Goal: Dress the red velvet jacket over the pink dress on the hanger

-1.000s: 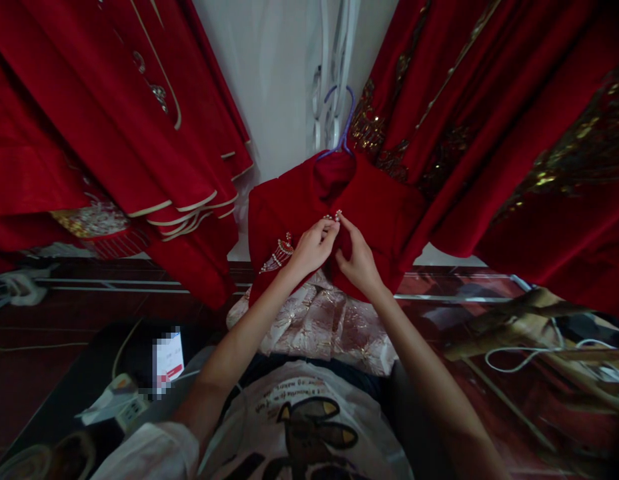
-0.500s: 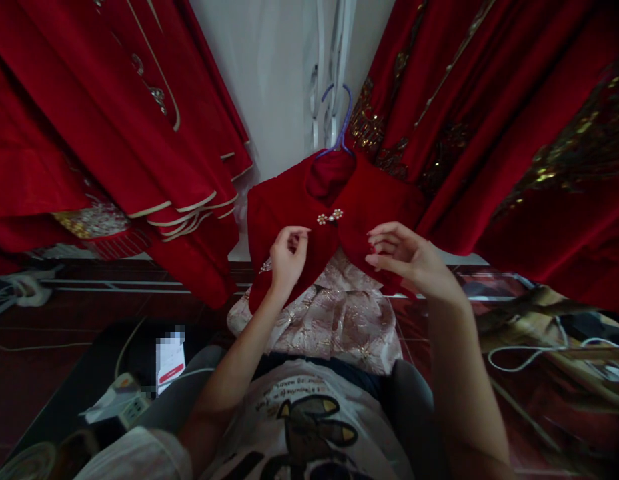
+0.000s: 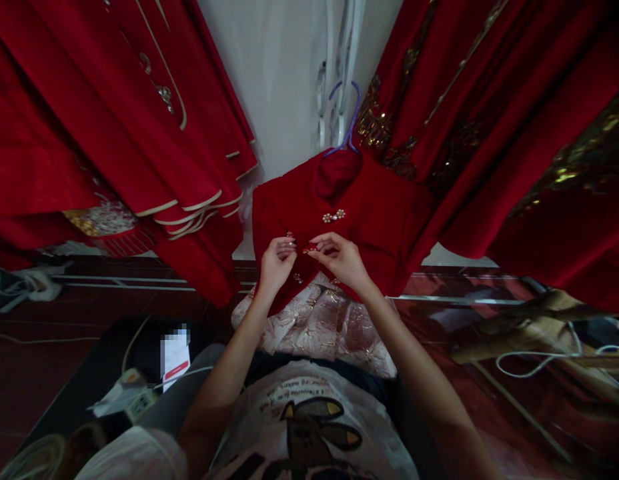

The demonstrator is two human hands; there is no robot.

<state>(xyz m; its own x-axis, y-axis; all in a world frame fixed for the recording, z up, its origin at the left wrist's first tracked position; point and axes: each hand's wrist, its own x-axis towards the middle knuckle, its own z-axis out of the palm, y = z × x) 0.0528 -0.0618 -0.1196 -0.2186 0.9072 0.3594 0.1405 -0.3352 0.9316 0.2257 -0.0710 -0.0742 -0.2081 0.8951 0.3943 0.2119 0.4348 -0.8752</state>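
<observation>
A small red velvet jacket (image 3: 384, 213) hangs on a purple hanger (image 3: 345, 123) straight ahead. Its top jewelled clasp (image 3: 333, 216) is joined at the collar. My left hand (image 3: 277, 261) pinches the jacket's left front edge just below that clasp, at a second small jewelled fastener. My right hand (image 3: 339, 257) pinches the right front edge opposite it, fingertips almost touching the left hand's. Under the jacket hangs a pale pink and gold brocade skirt (image 3: 322, 323).
Long red gowns with cream piping (image 3: 139, 133) hang at the left, red gowns with gold sequins (image 3: 489, 120) at the right. A white wall (image 3: 279, 87) lies behind. A power strip and a tag (image 3: 139, 387) sit low left; white cables (image 3: 539, 360) lie at the right.
Both hands left the top clasp, which now stays joined, drew apart, then came together again lower on the jacket front.
</observation>
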